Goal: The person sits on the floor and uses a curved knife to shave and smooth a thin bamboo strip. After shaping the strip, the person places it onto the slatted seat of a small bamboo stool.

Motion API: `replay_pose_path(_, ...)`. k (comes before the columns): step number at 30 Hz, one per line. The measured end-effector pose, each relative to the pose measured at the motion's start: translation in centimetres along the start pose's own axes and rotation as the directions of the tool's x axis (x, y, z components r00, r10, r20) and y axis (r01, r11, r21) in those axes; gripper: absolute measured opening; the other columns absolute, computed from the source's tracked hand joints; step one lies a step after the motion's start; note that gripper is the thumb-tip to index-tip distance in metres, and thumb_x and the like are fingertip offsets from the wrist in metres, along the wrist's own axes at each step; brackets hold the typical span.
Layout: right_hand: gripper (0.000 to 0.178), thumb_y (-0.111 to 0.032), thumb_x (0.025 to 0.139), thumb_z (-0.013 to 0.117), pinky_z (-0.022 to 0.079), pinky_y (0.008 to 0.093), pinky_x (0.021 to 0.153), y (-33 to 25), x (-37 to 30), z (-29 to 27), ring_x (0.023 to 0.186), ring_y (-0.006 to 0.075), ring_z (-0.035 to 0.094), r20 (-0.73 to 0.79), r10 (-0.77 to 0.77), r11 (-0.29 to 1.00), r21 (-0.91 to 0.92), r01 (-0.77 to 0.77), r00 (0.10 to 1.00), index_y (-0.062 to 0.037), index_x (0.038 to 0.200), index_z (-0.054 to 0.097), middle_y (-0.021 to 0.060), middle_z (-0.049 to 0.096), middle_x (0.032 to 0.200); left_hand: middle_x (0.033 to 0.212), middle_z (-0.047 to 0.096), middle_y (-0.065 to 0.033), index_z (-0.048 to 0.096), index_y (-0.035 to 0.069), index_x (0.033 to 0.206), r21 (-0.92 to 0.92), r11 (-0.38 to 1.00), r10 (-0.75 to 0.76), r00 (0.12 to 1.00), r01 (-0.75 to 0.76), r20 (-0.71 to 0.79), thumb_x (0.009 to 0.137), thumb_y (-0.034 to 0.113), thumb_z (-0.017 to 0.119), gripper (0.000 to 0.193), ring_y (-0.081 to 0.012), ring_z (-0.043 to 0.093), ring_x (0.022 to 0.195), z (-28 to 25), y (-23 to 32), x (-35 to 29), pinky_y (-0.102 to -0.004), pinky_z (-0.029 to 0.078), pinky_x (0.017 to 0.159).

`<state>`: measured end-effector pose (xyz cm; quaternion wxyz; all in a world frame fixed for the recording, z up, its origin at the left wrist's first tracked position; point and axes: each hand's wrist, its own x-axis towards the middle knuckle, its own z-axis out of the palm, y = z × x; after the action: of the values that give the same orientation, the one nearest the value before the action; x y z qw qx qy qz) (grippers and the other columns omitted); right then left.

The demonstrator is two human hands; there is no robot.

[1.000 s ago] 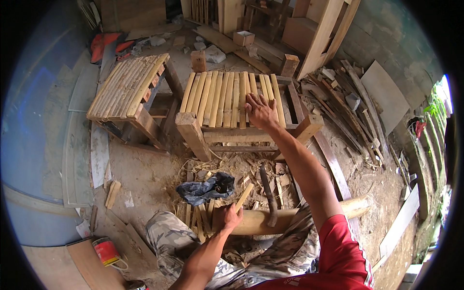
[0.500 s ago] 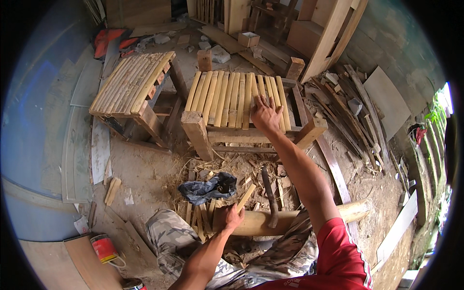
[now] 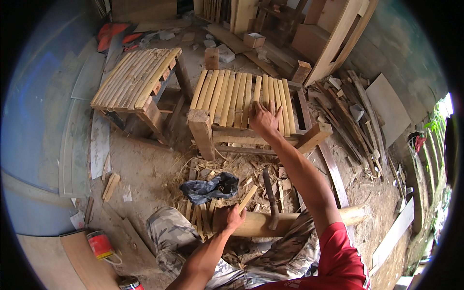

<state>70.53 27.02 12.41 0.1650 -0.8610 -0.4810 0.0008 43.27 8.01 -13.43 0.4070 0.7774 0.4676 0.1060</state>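
My right hand (image 3: 265, 119) rests on the bamboo slats (image 3: 224, 96) laid across a low wooden frame (image 3: 199, 128), its fingers spread near the slats' front ends. Beneath that hand, part of a slat is hidden. Closed round a short bamboo strip (image 3: 248, 197), my left hand (image 3: 231, 218) is held low between my knees, with the strip's upper end pointing away from me. A bamboo pole (image 3: 251, 223) lies across in front of me, partly under my right leg. Leaning against it is a dark, long-bladed tool (image 3: 269, 193).
A second bamboo-topped stool (image 3: 135, 79) stands at the left. Near my left hand lie a black plastic bag (image 3: 208, 187) and several cut strips. Scrap timber (image 3: 345, 113) is piled at the right. A red can (image 3: 100, 245) sits at lower left.
My right hand has shifted slightly left and toward me over the slats. A gap between slats beyond its fingers looks wider. My left hand keeps its hold on the strip.
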Motion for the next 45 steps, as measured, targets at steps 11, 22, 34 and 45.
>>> replay_pose_path(11, 0.057, -0.037, 0.098, 0.037, -0.005, 0.0708, 0.113, -0.1, 0.1, -0.2, 0.147, 0.0404, 0.020, 0.015, -0.066, 0.998, 0.010, 0.066, 0.998, -0.0054, 0.145, 0.041, 0.0115, 0.047, 0.147, 0.098, 0.067, -0.0294, 0.059, -0.007, 0.120, -0.025, 0.999, 0.039, 0.999, -0.040, -0.035, 0.091, 0.051, 0.055, 0.065, -0.0447, 0.063, 0.095, 0.5, 0.0, 0.2, -0.0495, 0.042, 0.097)
replay_pose_path(22, 0.059, -0.035, 0.098, 0.036, -0.003, 0.0693, 0.114, -0.5, 0.8, 0.0, 0.148, 0.0375, 0.019, 0.111, -0.047, 0.998, -0.045, 0.052, 0.993, -0.0056, 0.149, 0.034, 0.0104, 0.047, 0.148, 0.099, 0.067, -0.0296, 0.059, -0.007, 0.120, -0.042, 0.999, 0.013, 1.000, -0.013, -0.013, 0.092, 0.049, 0.055, 0.063, -0.0458, 0.062, 0.097, 0.2, 0.4, 0.3, -0.0490, 0.042, 0.097)
replay_pose_path(34, 0.058, -0.041, 0.100, 0.033, -0.003, 0.0641, 0.117, -3.6, 1.0, -2.0, 0.151, 0.0315, 0.012, 0.150, 0.105, 0.987, -0.135, -0.085, 0.983, -0.0150, 0.152, 0.033, 0.0119, 0.035, 0.155, 0.099, 0.067, -0.0293, 0.056, -0.005, 0.123, -0.083, 0.997, 0.005, 1.000, -0.005, 0.002, 0.092, 0.050, 0.054, 0.064, -0.0456, 0.063, 0.097, 0.2, -0.2, -0.1, -0.0549, 0.038, 0.102)
replay_pose_path(45, 0.070, -0.050, 0.102, 0.026, 0.007, 0.0435, 0.123, -4.9, 5.6, 4.2, 0.151, 0.0276, 0.009, 0.126, -0.193, 0.978, -0.054, 0.201, 0.973, -0.0053, 0.155, 0.020, 0.0146, 0.013, 0.163, 0.085, 0.067, -0.0262, 0.064, -0.001, 0.107, -0.081, 0.987, 0.114, 0.965, -0.136, -0.237, 0.090, 0.043, 0.060, 0.047, -0.0440, 0.063, 0.077, 0.0, 0.2, -0.2, -0.0498, 0.051, 0.071)
